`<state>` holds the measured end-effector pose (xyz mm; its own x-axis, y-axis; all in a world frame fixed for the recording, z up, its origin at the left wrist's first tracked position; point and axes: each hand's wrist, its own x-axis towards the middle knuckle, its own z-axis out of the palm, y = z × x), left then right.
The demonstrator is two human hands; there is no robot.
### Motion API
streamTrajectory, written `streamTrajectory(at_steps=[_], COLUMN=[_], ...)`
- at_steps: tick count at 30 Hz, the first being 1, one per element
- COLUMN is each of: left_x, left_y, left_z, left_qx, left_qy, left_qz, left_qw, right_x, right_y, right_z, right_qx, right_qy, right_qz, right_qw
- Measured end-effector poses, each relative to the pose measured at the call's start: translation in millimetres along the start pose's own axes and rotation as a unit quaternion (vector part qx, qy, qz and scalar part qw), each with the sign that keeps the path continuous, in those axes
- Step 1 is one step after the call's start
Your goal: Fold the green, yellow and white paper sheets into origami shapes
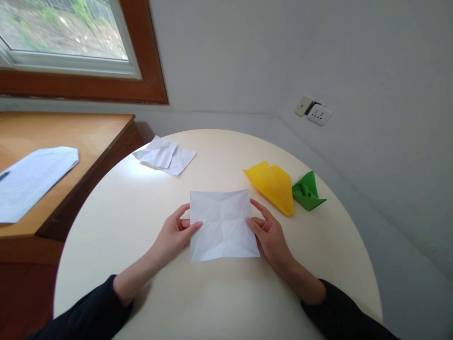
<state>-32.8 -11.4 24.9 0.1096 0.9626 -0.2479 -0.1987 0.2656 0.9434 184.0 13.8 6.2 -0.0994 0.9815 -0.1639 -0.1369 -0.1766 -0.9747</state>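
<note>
A creased white sheet of paper (222, 236), unfolded into a near square, is held between my two hands over the round table. My left hand (179, 229) grips its left edge, thumb on top and fingers partly hidden behind. At the right edge, my right hand (269, 231) pinches the sheet the same way, its index finger reaching up along the side. Crease lines cross near the middle of the paper. Both hands are closed on it.
On the round cream table (219, 302), crumpled white papers (164, 156) lie at the far left. Yellow folded paper (272, 184) and a green folded paper piece (307, 191) rest at the right. A wooden desk (106, 127) at left bears a stack of papers (38, 179). Walls stand behind.
</note>
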Motion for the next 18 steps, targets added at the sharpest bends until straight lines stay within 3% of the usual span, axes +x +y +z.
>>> streamTrajectory(at_steps=[5, 13, 18], left_x=[-1.4, -4.5, -3.3], left_y=[0.4, -1.1, -4.5], left_z=[0.6, 1.7, 0.3], left_qx=[0.044, 0.075, 0.076], left_qy=[0.056, 0.071, 0.060], left_qz=[0.042, 0.065, 0.072], left_qw=[0.997, 0.993, 0.993], right_x=[0.8, 0.2, -1.4], right_y=[1.5, 6.1, 5.5], right_z=[-1.6, -4.3, -5.4], right_qx=[-0.043, -0.174, -0.209], right_qy=[0.007, 0.019, -0.018], right_qz=[-0.041, -0.177, -0.172], right_qw=[0.998, 0.969, 0.963])
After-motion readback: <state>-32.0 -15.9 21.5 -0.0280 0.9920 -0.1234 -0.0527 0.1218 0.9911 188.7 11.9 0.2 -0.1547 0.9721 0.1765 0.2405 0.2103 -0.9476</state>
